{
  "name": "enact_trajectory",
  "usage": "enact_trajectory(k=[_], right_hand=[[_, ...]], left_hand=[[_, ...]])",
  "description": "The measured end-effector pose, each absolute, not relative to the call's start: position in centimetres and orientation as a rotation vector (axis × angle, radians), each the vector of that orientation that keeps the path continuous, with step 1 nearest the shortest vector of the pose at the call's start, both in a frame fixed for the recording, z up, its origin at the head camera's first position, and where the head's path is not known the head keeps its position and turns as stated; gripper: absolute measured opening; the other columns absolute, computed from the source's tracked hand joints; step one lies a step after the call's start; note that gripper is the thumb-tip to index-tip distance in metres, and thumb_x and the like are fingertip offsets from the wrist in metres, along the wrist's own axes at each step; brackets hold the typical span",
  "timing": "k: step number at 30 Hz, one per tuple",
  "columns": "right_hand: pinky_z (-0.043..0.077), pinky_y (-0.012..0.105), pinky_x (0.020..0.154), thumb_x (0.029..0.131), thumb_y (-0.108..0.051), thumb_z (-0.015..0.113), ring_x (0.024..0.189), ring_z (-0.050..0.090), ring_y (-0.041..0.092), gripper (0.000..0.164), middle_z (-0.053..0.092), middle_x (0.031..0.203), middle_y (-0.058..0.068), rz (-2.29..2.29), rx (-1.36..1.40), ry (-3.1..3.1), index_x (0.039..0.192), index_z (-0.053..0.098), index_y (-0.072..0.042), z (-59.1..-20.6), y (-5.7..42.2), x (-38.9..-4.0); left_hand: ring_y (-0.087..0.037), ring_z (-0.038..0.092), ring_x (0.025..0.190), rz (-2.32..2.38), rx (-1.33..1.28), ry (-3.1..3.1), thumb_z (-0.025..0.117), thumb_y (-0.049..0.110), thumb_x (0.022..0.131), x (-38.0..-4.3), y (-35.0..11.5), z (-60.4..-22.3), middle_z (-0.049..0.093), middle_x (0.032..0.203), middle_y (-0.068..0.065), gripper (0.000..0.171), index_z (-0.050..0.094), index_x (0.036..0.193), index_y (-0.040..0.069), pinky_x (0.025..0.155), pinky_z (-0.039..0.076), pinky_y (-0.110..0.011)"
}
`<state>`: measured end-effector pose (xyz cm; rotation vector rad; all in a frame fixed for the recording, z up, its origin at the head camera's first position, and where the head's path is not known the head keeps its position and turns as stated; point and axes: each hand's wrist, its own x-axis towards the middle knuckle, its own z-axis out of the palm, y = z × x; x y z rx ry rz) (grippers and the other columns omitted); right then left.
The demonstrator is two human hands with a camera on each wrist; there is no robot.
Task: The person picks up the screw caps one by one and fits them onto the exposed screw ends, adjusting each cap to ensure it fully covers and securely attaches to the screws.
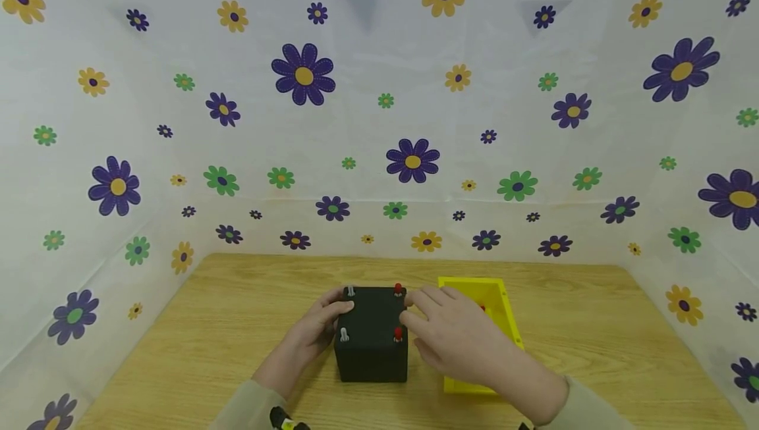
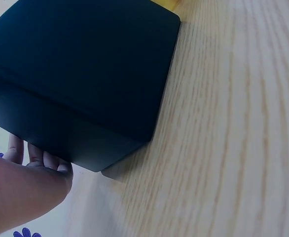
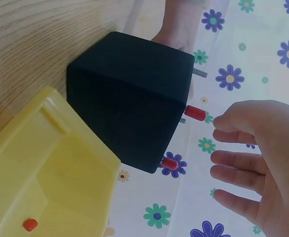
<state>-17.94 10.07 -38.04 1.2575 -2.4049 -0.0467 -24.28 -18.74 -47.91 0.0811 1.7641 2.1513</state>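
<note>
A black box point(image 1: 372, 359) stands on the table with metal toggle levers at its top corners. Red caps cover the two right-hand levers, the near cap point(image 1: 398, 334) and the far cap point(image 1: 398, 289); the two left-hand ones, such as the near-left lever point(image 1: 344, 334), are bare metal. My left hand point(image 1: 311, 331) grips the box's left side, thumb over the top edge, fingers around the far side. Just right of the box hovers my right hand point(image 1: 453, 334), fingers loosely extended. In the right wrist view its fingertips are apart from the red caps, holding nothing.
Right of the box, partly under my right forearm, sits a yellow bin point(image 1: 474, 387) with a small red piece point(image 3: 30, 224) inside. Flower-print sheeting point(image 1: 367, 127) encloses the wooden table point(image 1: 237, 324) at the back and sides.
</note>
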Motion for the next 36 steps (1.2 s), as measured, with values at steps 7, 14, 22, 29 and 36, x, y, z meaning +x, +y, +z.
enact_trajectory(k=[7,14,22,29,36], right_hand=[[0.057,0.035,0.096,0.092,-0.026,0.081,0.113,0.065,0.019,0.027,0.07,0.126,0.001,-0.081,1.253,-2.398,0.115,0.068,-0.021,-37.9,10.4,-17.9],[0.057,0.037,0.096,0.091,-0.027,0.082,0.115,0.065,0.02,0.03,0.07,0.126,0.002,-0.106,1.25,-2.4,0.116,0.067,-0.02,-38.0,10.8,-18.1],[0.057,0.037,0.098,0.091,-0.027,0.082,0.116,0.064,0.02,0.028,0.069,0.127,0.002,-0.097,1.245,-2.433,0.113,0.066,-0.02,-38.2,11.2,-18.3],[0.057,0.037,0.096,0.091,-0.025,0.082,0.114,0.065,0.021,0.029,0.069,0.125,0.003,-0.089,1.236,-2.438,0.114,0.065,-0.019,-38.6,11.7,-18.5],[0.056,0.037,0.096,0.09,-0.025,0.083,0.11,0.063,0.021,0.03,0.068,0.124,0.003,-0.094,1.218,-2.459,0.113,0.066,-0.018,-38.8,12.2,-18.7]], left_hand=[[-0.004,0.071,0.098,2.148,0.079,1.761,0.06,0.015,0.103,-24.3,-18.7,-48.0,0.071,0.111,0.013,0.048,0.05,0.15,0.012,0.096,0.053,-0.024],[-0.004,0.072,0.097,2.147,0.089,1.765,0.059,0.015,0.104,-24.2,-18.8,-47.9,0.071,0.109,0.013,0.038,0.056,0.142,0.018,0.096,0.052,-0.024],[-0.005,0.072,0.096,2.147,0.081,1.762,0.06,0.015,0.103,-24.2,-18.8,-47.8,0.072,0.109,0.013,0.038,0.058,0.141,0.019,0.095,0.053,-0.024],[-0.005,0.072,0.095,2.151,0.08,1.763,0.06,0.014,0.103,-24.2,-18.8,-47.8,0.072,0.108,0.013,0.038,0.058,0.14,0.019,0.094,0.053,-0.024],[-0.005,0.071,0.094,2.147,0.112,1.763,0.06,0.014,0.103,-24.3,-19.0,-47.9,0.072,0.107,0.013,0.029,0.063,0.131,0.024,0.094,0.053,-0.024]])
